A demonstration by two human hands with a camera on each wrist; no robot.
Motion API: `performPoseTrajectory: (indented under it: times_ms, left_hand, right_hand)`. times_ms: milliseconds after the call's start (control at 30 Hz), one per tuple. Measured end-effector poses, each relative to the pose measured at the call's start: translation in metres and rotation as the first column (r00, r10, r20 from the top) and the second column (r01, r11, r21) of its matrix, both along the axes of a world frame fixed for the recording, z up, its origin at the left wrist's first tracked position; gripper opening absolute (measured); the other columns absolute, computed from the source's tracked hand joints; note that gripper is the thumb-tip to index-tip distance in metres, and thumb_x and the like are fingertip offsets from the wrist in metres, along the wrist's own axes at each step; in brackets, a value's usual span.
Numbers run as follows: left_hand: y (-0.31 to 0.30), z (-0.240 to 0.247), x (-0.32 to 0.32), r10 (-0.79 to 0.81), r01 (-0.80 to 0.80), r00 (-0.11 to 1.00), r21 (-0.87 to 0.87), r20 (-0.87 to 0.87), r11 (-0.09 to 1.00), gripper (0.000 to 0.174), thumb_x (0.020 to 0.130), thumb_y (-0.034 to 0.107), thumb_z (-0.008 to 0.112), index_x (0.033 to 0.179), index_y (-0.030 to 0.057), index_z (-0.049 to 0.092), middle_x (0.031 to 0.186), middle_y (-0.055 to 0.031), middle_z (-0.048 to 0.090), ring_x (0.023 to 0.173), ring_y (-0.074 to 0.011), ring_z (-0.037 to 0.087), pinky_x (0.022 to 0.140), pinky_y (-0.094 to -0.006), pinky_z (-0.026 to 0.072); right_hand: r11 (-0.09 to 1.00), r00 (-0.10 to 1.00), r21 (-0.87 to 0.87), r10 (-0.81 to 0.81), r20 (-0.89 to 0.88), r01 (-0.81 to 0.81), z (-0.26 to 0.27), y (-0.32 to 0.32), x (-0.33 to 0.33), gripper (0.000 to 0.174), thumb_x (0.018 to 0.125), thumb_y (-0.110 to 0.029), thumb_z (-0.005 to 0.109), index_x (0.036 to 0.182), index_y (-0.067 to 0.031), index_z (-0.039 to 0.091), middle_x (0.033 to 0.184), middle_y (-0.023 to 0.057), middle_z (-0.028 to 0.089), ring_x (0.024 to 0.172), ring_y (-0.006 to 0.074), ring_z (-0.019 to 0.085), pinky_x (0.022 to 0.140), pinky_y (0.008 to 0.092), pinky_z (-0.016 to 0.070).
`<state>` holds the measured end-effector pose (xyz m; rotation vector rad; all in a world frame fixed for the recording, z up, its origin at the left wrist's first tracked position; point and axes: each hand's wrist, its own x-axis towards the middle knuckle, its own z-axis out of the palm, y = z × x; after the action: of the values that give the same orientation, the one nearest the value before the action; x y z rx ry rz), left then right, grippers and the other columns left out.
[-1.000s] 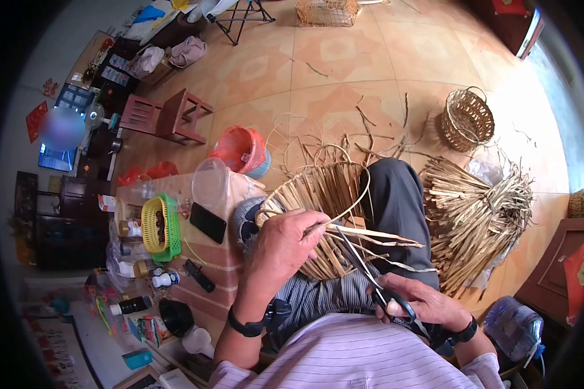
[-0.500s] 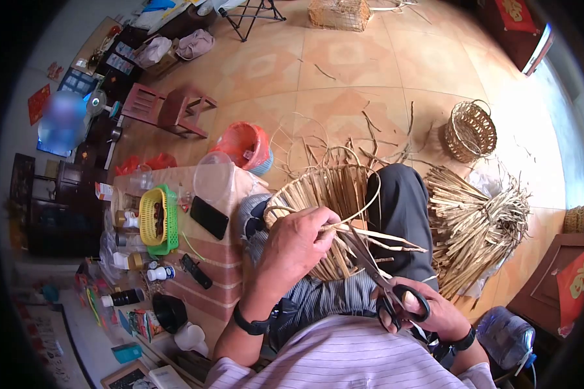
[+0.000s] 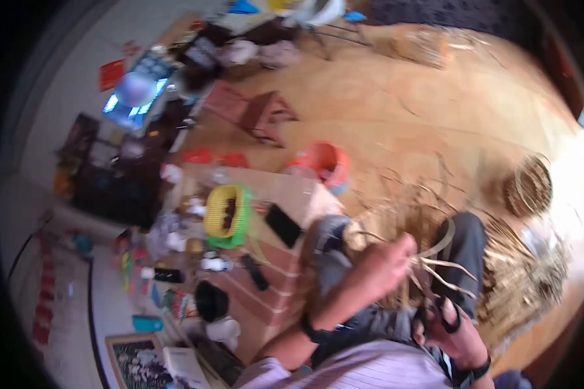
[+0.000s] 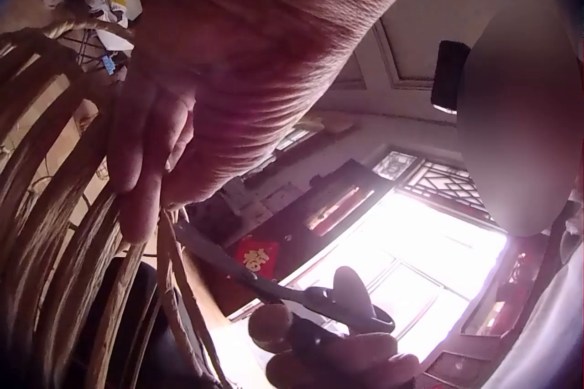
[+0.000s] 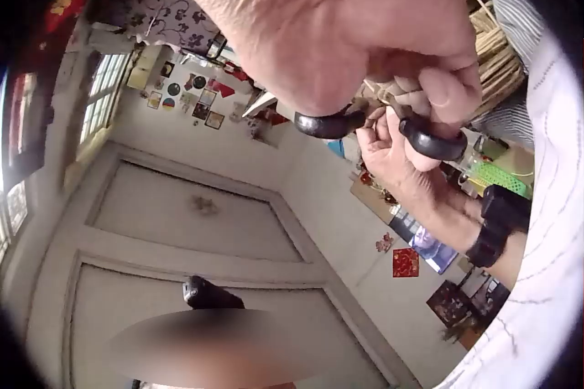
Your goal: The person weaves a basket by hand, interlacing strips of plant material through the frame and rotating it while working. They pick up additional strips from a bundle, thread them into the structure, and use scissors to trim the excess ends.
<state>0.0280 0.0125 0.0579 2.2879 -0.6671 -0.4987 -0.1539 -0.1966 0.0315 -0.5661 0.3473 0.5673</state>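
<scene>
A part-woven basket [image 3: 396, 217] of dried strips rests on the person's lap, its upright ribs [image 4: 55, 216] filling the left of the left wrist view. At the basket's edge, the left hand [image 3: 383, 266] pinches dried strips [image 3: 457, 264] between thumb and fingers; loose ends stick out beyond them. The right hand [image 3: 459, 337] holds scissors [image 4: 319, 302], its thumb through one black handle loop [image 5: 433, 143] and fingers at the other. The blades [image 4: 219, 257] point up to the left fingertips, close to the strips. Motion blurs the head view.
A bundle of dried strips [image 3: 519, 285] lies right of the legs, near a finished basket [image 3: 529, 185]. On the left, a cloth-covered table [image 3: 285, 279] bears a phone [image 3: 283, 225], a yellow-green basket [image 3: 229, 217] and bottles. A red-lined bin [image 3: 328, 165] stands behind it.
The head view has swung, so the scene sits further right and lower. Since the first frame the scissors have come up to the left hand's fingertips. The left hand keeps its pinch on the strips.
</scene>
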Motion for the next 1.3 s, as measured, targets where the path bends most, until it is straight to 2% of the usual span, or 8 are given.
performPoseTrajectory:
  times_ms: [467, 700, 767, 867, 900, 1067, 1100, 1300]
  left_hand:
    - [-0.001, -0.005, 0.003, -0.055, 0.062, 0.994, -0.078, 0.093, 0.995, 0.019, 0.096, 0.007, 0.074, 0.107, 0.0020, 0.059, 0.087, -0.0228, 0.073, 0.089, -0.0479, 0.075, 0.075, -0.0545, 0.0573]
    - [-0.001, 0.001, 0.004, -0.057, 0.063, 0.996, -0.086, 0.068, 0.994, 0.020, 0.097, 0.008, 0.076, 0.106, 0.0017, 0.059, 0.087, -0.0225, 0.072, 0.089, -0.0480, 0.074, 0.076, -0.0547, 0.0566]
    - [-0.001, 0.004, 0.004, -0.060, 0.065, 0.996, -0.069, 0.071, 0.996, 0.020, 0.097, 0.008, 0.076, 0.107, 0.0019, 0.059, 0.087, -0.0222, 0.072, 0.088, -0.0476, 0.074, 0.076, -0.0547, 0.0564]
    - [0.000, 0.001, 0.003, -0.052, 0.056, 0.997, -0.076, 0.054, 0.996, 0.020, 0.097, 0.007, 0.075, 0.107, 0.0019, 0.059, 0.087, -0.0220, 0.072, 0.088, -0.0471, 0.074, 0.076, -0.0546, 0.0563]
    - [-0.002, 0.000, 0.003, -0.050, 0.054, 0.998, -0.085, 0.047, 0.995, 0.020, 0.097, 0.007, 0.075, 0.107, 0.0019, 0.059, 0.086, -0.0220, 0.071, 0.088, -0.0470, 0.074, 0.076, -0.0545, 0.0563]
    - [-0.002, 0.002, 0.003, -0.055, 0.057, 0.998, -0.059, 0.029, 0.997, 0.020, 0.098, 0.006, 0.075, 0.110, 0.0018, 0.059, 0.089, -0.0204, 0.072, 0.090, -0.0436, 0.075, 0.077, -0.0523, 0.0568]
    - [-0.002, 0.000, 0.004, -0.062, 0.064, 0.997, -0.065, 0.035, 0.996, 0.021, 0.098, 0.006, 0.075, 0.110, 0.0017, 0.059, 0.089, -0.0205, 0.072, 0.090, -0.0435, 0.075, 0.077, -0.0521, 0.0568]
    - [-0.002, 0.000, 0.004, -0.067, 0.069, 0.997, -0.041, 0.037, 0.997, 0.020, 0.099, 0.008, 0.076, 0.111, 0.0013, 0.060, 0.087, -0.0207, 0.073, 0.086, -0.0421, 0.076, 0.075, -0.0500, 0.0576]
  right_hand:
    - [0.924, 0.962, -0.274, -0.245, 0.118, 0.268, -0.035, 0.027, 0.022, 0.058, 0.106, -0.058, 0.073, 0.116, -0.0004, 0.071, 0.064, 0.0000, 0.061, 0.046, 0.0114, 0.053, 0.042, 0.0245, 0.0394]
    - [0.521, 0.906, -0.819, 0.183, 0.381, 0.239, 0.001, -0.021, -0.015, 0.026, 0.116, -0.018, 0.063, 0.136, -0.0022, 0.068, 0.115, 0.0062, 0.069, 0.086, 0.0124, 0.062, 0.076, 0.0263, 0.0503]
    - [0.831, 0.970, -0.508, 0.239, -0.043, -0.227, -0.014, -0.087, -0.033, 0.036, 0.109, -0.011, 0.070, 0.144, -0.0045, 0.065, 0.130, 0.0058, 0.065, 0.113, 0.0146, 0.063, 0.093, 0.0291, 0.0533]
    - [0.713, 0.993, -0.692, -0.054, 0.102, 0.110, -0.080, -0.155, -0.096, 0.025, 0.110, -0.010, 0.070, 0.134, -0.0031, 0.070, 0.117, 0.0017, 0.070, 0.102, 0.0169, 0.064, 0.088, 0.0354, 0.0547]
    - [0.746, 0.842, -0.581, 0.052, 0.537, 0.324, -0.158, -0.186, -0.089, 0.053, 0.109, -0.051, 0.072, 0.124, -0.0005, 0.069, 0.070, -0.0005, 0.061, 0.049, 0.0100, 0.052, 0.043, 0.0253, 0.0395]
    - [0.356, 0.935, -0.877, -0.261, 0.240, 0.324, -0.357, -0.272, -0.137, 0.022, 0.108, -0.016, 0.069, 0.129, -0.0085, 0.067, 0.074, -0.0016, 0.049, 0.057, 0.0075, 0.048, 0.051, 0.0293, 0.0409]
    - [-0.203, 0.993, -0.976, 0.100, 0.059, 0.078, -0.376, -0.278, -0.144, 0.017, 0.101, -0.009, 0.070, 0.118, -0.0063, 0.070, 0.075, 0.0092, 0.058, 0.061, 0.0188, 0.057, 0.059, 0.0395, 0.0477]
    - [-0.412, 0.998, -0.909, -0.019, -0.058, -0.060, -0.461, -0.222, -0.175, 0.021, 0.102, -0.017, 0.064, 0.117, -0.0032, 0.070, 0.094, 0.0295, 0.073, 0.091, 0.0506, 0.071, 0.078, 0.0595, 0.0535]
